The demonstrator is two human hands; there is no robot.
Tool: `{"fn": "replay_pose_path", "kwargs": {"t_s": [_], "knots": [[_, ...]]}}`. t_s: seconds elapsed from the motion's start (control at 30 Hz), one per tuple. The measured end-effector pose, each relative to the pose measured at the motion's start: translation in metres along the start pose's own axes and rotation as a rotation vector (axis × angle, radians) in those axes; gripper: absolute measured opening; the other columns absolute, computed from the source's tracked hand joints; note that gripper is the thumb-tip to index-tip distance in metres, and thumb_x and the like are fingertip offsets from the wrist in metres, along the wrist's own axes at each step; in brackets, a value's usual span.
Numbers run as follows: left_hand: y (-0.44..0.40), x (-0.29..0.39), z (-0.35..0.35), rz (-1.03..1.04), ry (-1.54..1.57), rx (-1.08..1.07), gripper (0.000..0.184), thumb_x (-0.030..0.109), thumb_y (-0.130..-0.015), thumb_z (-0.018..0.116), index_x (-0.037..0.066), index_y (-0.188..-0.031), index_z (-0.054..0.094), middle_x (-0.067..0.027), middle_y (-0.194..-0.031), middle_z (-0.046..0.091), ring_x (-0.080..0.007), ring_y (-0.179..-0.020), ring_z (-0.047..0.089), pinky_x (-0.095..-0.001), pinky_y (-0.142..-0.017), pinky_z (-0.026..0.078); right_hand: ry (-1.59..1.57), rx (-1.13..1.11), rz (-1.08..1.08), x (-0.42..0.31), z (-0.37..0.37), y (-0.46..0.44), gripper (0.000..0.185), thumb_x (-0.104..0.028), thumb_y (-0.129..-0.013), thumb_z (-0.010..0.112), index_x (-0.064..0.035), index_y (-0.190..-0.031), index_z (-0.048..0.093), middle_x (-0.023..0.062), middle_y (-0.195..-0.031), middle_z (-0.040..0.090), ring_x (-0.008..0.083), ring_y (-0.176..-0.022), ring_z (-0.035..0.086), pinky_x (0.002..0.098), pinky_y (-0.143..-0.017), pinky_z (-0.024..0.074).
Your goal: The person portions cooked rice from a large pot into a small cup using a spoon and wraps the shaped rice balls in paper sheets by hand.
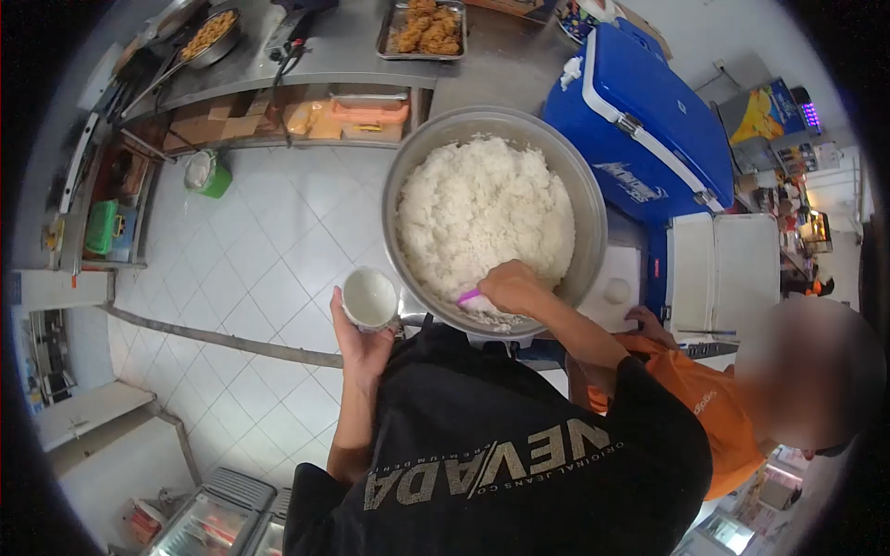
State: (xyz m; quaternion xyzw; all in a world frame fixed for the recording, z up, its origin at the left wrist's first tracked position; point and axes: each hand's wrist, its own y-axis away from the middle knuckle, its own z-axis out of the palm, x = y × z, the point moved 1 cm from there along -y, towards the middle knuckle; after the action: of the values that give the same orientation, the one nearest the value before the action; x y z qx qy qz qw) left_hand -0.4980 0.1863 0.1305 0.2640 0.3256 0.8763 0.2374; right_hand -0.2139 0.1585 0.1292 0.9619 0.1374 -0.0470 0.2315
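Note:
A wide metal pot (397, 185) full of cooked white rice (487, 204) stands in front of me. My right hand (512, 288) grips a purple rice paddle (469, 296), its far end down in the rice at the near side of the pot. Left of the pot, my left hand (363, 345) holds a small white bowl (370, 298) from beneath and the side. Nothing heaped shows inside the bowl. The paddle's blade is mostly hidden.
A blue cooler box (640, 120) stands right of the pot. On the steel counter behind sits a tray of fried chicken (428, 28). A co-worker in an orange shirt (709, 408) is close at my right, by a white board (621, 264) with a rice mound.

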Motion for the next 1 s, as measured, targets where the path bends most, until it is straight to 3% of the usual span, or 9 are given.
{"fn": "replay_pose_path", "kwargs": {"t_s": [0.07,0.2,0.3,0.4,0.6,0.63,0.73,0.83,1.0], "knots": [[0.001,0.0,0.004,-0.003,0.005,-0.093,0.055,0.062,-0.096,0.047,0.014,-0.118,0.059,-0.0041,-0.108,0.065,-0.02,-0.092,0.061,-0.0354,-0.071,0.047,0.075,-0.038,-0.049,0.005,-0.007,-0.004,0.021,-0.014,-0.083,0.058,-0.0057,-0.086,0.076,0.0208,-0.087,0.071,0.0375,-0.083,0.071,0.0473,-0.072,0.0551],[0.008,-0.009,0.001,-0.03,-0.015,-0.132,0.054,0.062,-0.096,0.046,0.015,-0.119,0.059,-0.005,-0.109,0.065,-0.0214,-0.092,0.06,-0.0363,-0.07,0.046,0.048,0.188,0.03,0.033,-0.031,-0.029,0.018,-0.01,-0.08,0.059,-0.005,-0.088,0.074,0.0193,-0.084,0.071,0.0376,-0.082,0.071,0.048,-0.07,0.0555],[0.02,-0.014,0.009,-0.057,-0.01,-0.026,0.053,0.061,-0.097,0.042,0.016,-0.118,0.059,-0.0046,-0.107,0.062,-0.0234,-0.091,0.057,-0.0387,-0.07,0.044,0.067,0.004,-0.156,0.045,0.022,-0.048,0.018,-0.01,-0.077,0.061,-0.0049,-0.088,0.074,0.0195,-0.082,0.07,0.0365,-0.081,0.071,0.048,-0.069,0.0553],[0.03,-0.014,-0.003,-0.012,0.011,-0.123,0.052,0.061,-0.096,0.043,0.016,-0.119,0.058,-0.0052,-0.109,0.062,-0.0241,-0.093,0.058,-0.0394,-0.07,0.046,-0.044,-0.213,-0.197,0.05,0.036,-0.051,0.014,-0.012,-0.078,0.06,-0.0026,-0.08,0.07,0.0199,-0.076,0.068,0.0378,-0.073,0.067,0.0479,-0.065,0.0514],[0.034,-0.014,-0.003,0.062,0.06,-0.111,0.048,0.056,-0.099,0.046,0.016,-0.123,0.056,-0.0068,-0.116,0.062,-0.0244,-0.102,0.06,-0.0395,-0.075,0.049,-0.384,-0.614,-0.495,0.086,0.068,-0.095,0.015,-0.011,-0.075,0.064,0.0031,-0.072,0.067,0.012,-0.055,0.058,0.0223,-0.049,0.053,0.0419,-0.049,0.0407],[0.036,-0.013,0.0,0.072,0.042,-0.12,0.048,0.055,-0.1,0.046,0.015,-0.125,0.056,-0.0071,-0.117,0.062,-0.0245,-0.103,0.06,-0.0398,-0.077,0.05,-0.492,-0.655,-0.481,0.089,0.069,-0.096,0.016,-0.012,-0.076,0.065,0.0011,-0.067,0.066,0.0038,-0.048,0.047,0.0129,-0.045,0.043,0.0373,-0.043,0.0336],[0.041,-0.011,0.018,0.1,-0.018,-0.16,0.051,0.054,-0.102,0.045,0.012,-0.129,0.054,-0.0077,-0.123,0.061,-0.0239,-0.108,0.06,-0.0401,-0.082,0.05,-0.504,-0.798,-0.464,0.099,0.065,-0.099,0.014,-0.009,-0.078,0.062,-0.0045,-0.066,0.069,-0.0015,-0.049,0.044,0.0091,-0.045,0.04,0.0332,-0.041,0.0302],[0.039,-0.012,0.034,0.105,-0.098,-0.222,0.055,0.055,-0.103,0.043,0.009,-0.133,0.051,-0.0079,-0.128,0.059,-0.0221,-0.114,0.058,-0.0386,-0.089,0.05,-0.652,-0.985,-0.233,0.107,0.048,-0.091,0.015,-0.007,-0.082,0.062,-0.0093,-0.069,0.069,-0.0053,-0.051,0.043,0.0059,-0.045,0.038,0.0285,-0.04,0.0272],[0.015,-0.027,0.06,0.064,-0.215,-0.327,0.055,0.051,-0.105,0.039,0.008,-0.138,0.048,-0.0088,-0.134,0.055,-0.0238,-0.127,0.051,-0.0423,-0.106,0.042,-0.892,-0.879,0.031,0.129,-0.009,-0.056,0.008,-0.014,-0.089,0.069,-0.0115,-0.091,0.076,-0.0088,-0.053,0.039,0.0049,-0.044,0.032,0.0264,-0.041,0.024]]}}
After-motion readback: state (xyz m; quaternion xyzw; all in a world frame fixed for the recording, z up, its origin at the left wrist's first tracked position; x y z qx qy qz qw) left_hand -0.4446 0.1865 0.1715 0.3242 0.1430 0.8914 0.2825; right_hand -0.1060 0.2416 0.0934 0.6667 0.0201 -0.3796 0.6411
